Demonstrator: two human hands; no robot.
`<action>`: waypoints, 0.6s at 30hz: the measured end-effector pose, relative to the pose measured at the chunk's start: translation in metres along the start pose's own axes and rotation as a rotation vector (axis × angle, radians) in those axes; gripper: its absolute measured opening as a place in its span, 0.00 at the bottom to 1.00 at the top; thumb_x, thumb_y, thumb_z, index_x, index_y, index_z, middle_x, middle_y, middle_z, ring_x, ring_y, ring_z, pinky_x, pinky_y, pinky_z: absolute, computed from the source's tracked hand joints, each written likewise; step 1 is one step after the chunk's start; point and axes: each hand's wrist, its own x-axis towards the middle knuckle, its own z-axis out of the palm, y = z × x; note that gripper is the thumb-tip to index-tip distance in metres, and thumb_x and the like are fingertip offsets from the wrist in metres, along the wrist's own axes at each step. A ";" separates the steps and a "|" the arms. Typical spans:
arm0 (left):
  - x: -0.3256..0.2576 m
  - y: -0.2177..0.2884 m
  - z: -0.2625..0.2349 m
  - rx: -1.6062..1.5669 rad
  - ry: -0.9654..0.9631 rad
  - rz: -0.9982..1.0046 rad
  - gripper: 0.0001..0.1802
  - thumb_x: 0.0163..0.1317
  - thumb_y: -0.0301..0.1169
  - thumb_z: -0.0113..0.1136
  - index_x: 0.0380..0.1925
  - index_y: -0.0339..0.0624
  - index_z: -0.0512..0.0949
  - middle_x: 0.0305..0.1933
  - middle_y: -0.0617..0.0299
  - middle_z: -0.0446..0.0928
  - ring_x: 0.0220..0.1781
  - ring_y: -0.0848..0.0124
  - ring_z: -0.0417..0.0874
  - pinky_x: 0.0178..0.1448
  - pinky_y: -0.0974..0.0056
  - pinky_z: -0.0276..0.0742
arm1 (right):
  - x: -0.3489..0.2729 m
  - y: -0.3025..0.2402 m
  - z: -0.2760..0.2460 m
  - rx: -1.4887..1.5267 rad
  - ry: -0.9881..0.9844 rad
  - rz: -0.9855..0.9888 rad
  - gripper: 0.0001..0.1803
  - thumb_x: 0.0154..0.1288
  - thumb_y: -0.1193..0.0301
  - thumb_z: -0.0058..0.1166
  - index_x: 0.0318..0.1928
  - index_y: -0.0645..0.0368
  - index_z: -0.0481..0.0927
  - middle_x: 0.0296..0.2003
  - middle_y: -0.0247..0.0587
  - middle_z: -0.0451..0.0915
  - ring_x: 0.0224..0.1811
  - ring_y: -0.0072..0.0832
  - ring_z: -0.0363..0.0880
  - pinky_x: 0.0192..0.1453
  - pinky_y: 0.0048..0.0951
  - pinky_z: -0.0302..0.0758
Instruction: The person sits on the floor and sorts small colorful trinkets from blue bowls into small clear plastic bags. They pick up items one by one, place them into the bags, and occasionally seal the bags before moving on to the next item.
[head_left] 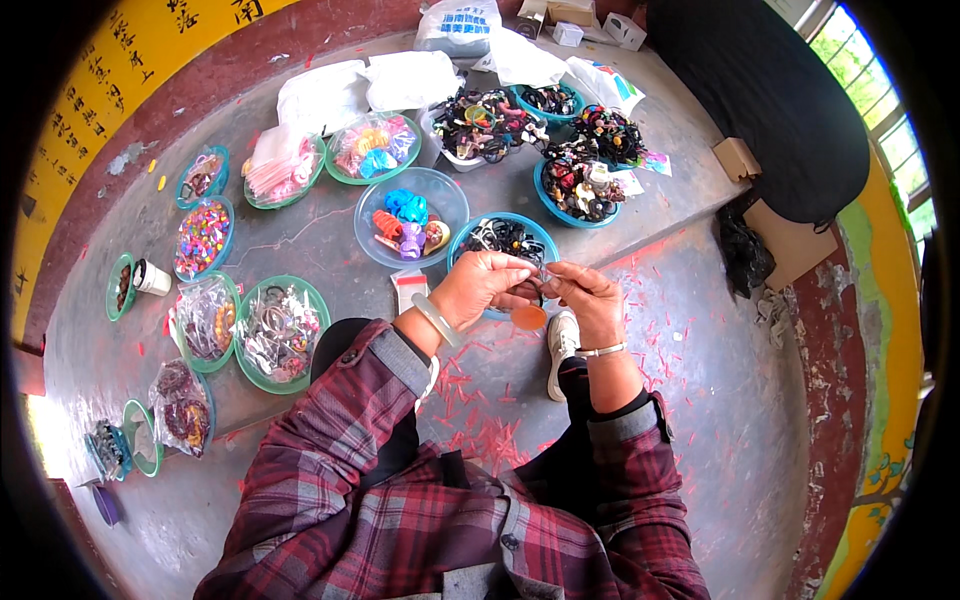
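My left hand (472,287), with a pale bangle at its wrist, and my right hand (597,308) come together in front of me with fingertips pinched. Between them is a thin dark hair tie (541,273), gripped from both sides. Just under the fingers hangs a round, flat orange piece (528,318); whether it is fixed to the hair tie is hard to make out. Right behind my hands, partly covered by them, stands a blue basin (552,246) holding a heap of black hair ties (500,236).
A clear bowl (368,222) of colourful scrunchies stands behind to the left. More basins of dark hair ties (480,122) sit farther back. Left are a green basin (326,325) of bagged pieces and a basin of coloured beads (204,235). Red scraps (490,440) litter the floor.
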 end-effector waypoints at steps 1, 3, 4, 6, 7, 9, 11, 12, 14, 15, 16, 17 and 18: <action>0.000 0.000 0.000 -0.004 -0.002 0.001 0.13 0.59 0.27 0.49 0.43 0.32 0.72 0.39 0.54 0.76 0.38 0.69 0.79 0.41 0.69 0.78 | 0.000 -0.001 0.001 -0.004 -0.003 0.003 0.09 0.51 0.84 0.52 0.34 0.65 0.80 0.29 0.36 0.77 0.30 0.22 0.77 0.36 0.19 0.75; 0.000 0.000 -0.001 -0.010 -0.009 -0.003 0.14 0.59 0.27 0.48 0.44 0.32 0.71 0.40 0.52 0.76 0.39 0.68 0.79 0.42 0.69 0.78 | -0.001 -0.003 0.001 -0.003 -0.004 0.013 0.08 0.52 0.84 0.52 0.34 0.65 0.80 0.29 0.37 0.78 0.30 0.22 0.77 0.36 0.19 0.75; 0.000 0.001 -0.001 -0.012 -0.012 -0.008 0.14 0.59 0.27 0.48 0.44 0.33 0.70 0.40 0.52 0.76 0.39 0.68 0.79 0.42 0.69 0.78 | -0.002 -0.003 0.001 -0.002 -0.005 0.018 0.08 0.52 0.84 0.52 0.34 0.65 0.80 0.30 0.37 0.78 0.30 0.22 0.77 0.36 0.19 0.75; -0.001 0.002 -0.001 -0.026 -0.023 -0.015 0.14 0.59 0.27 0.48 0.45 0.33 0.70 0.41 0.52 0.76 0.40 0.67 0.79 0.42 0.69 0.78 | -0.001 -0.001 -0.001 0.050 -0.022 0.017 0.08 0.52 0.83 0.52 0.34 0.64 0.80 0.29 0.37 0.78 0.30 0.22 0.77 0.36 0.19 0.75; -0.001 0.003 -0.001 -0.038 -0.031 -0.019 0.14 0.59 0.27 0.48 0.45 0.33 0.70 0.41 0.52 0.75 0.40 0.67 0.79 0.42 0.69 0.78 | -0.001 0.000 -0.001 0.076 -0.030 0.016 0.08 0.52 0.83 0.52 0.34 0.64 0.80 0.29 0.37 0.78 0.30 0.22 0.77 0.36 0.19 0.75; -0.002 0.005 -0.002 -0.062 -0.039 -0.018 0.14 0.59 0.26 0.48 0.45 0.32 0.70 0.41 0.52 0.75 0.41 0.67 0.79 0.42 0.69 0.78 | -0.002 -0.003 0.000 0.063 -0.035 0.020 0.08 0.52 0.83 0.52 0.34 0.64 0.80 0.28 0.37 0.78 0.30 0.22 0.77 0.35 0.19 0.74; -0.003 0.006 -0.003 -0.085 -0.046 -0.014 0.14 0.59 0.26 0.47 0.44 0.32 0.70 0.42 0.51 0.75 0.41 0.67 0.79 0.42 0.69 0.78 | -0.002 -0.003 0.000 0.059 -0.040 0.007 0.08 0.53 0.83 0.52 0.34 0.64 0.80 0.27 0.37 0.78 0.29 0.22 0.77 0.35 0.20 0.74; -0.003 0.006 -0.003 -0.095 -0.053 -0.015 0.14 0.59 0.25 0.47 0.44 0.32 0.70 0.42 0.51 0.75 0.42 0.66 0.79 0.42 0.69 0.79 | -0.001 -0.002 -0.001 0.061 -0.043 -0.008 0.07 0.53 0.83 0.52 0.33 0.64 0.80 0.27 0.37 0.78 0.29 0.22 0.76 0.34 0.20 0.74; -0.002 0.006 -0.004 -0.116 -0.067 -0.018 0.13 0.58 0.24 0.47 0.43 0.31 0.70 0.42 0.51 0.75 0.42 0.66 0.79 0.42 0.69 0.79 | -0.001 -0.003 0.000 0.048 -0.040 -0.021 0.07 0.53 0.83 0.51 0.33 0.63 0.80 0.27 0.37 0.78 0.28 0.22 0.76 0.34 0.20 0.73; -0.002 0.006 -0.004 -0.122 -0.063 -0.015 0.13 0.58 0.24 0.47 0.43 0.31 0.71 0.42 0.51 0.75 0.42 0.65 0.79 0.42 0.69 0.79 | -0.002 -0.005 0.001 0.033 -0.035 -0.020 0.07 0.53 0.82 0.51 0.32 0.64 0.80 0.27 0.37 0.78 0.28 0.22 0.75 0.34 0.20 0.73; -0.003 0.007 -0.004 -0.128 -0.060 -0.011 0.13 0.58 0.24 0.47 0.43 0.31 0.71 0.42 0.51 0.75 0.42 0.65 0.79 0.42 0.69 0.79 | -0.002 -0.006 0.001 0.018 -0.031 -0.019 0.06 0.53 0.82 0.51 0.32 0.64 0.80 0.27 0.37 0.78 0.28 0.22 0.75 0.34 0.20 0.73; -0.003 0.007 -0.003 -0.133 -0.057 -0.008 0.13 0.58 0.23 0.47 0.42 0.31 0.71 0.42 0.50 0.75 0.42 0.65 0.79 0.41 0.69 0.79 | -0.002 -0.006 0.001 0.013 -0.040 -0.027 0.06 0.53 0.82 0.51 0.32 0.64 0.80 0.27 0.37 0.78 0.28 0.22 0.75 0.35 0.21 0.73; -0.003 0.007 -0.003 -0.141 -0.053 -0.012 0.12 0.58 0.23 0.47 0.42 0.31 0.71 0.41 0.50 0.75 0.42 0.64 0.79 0.41 0.69 0.79 | -0.002 -0.006 0.001 0.009 -0.049 -0.035 0.06 0.53 0.83 0.51 0.32 0.64 0.80 0.27 0.37 0.78 0.28 0.22 0.75 0.35 0.21 0.73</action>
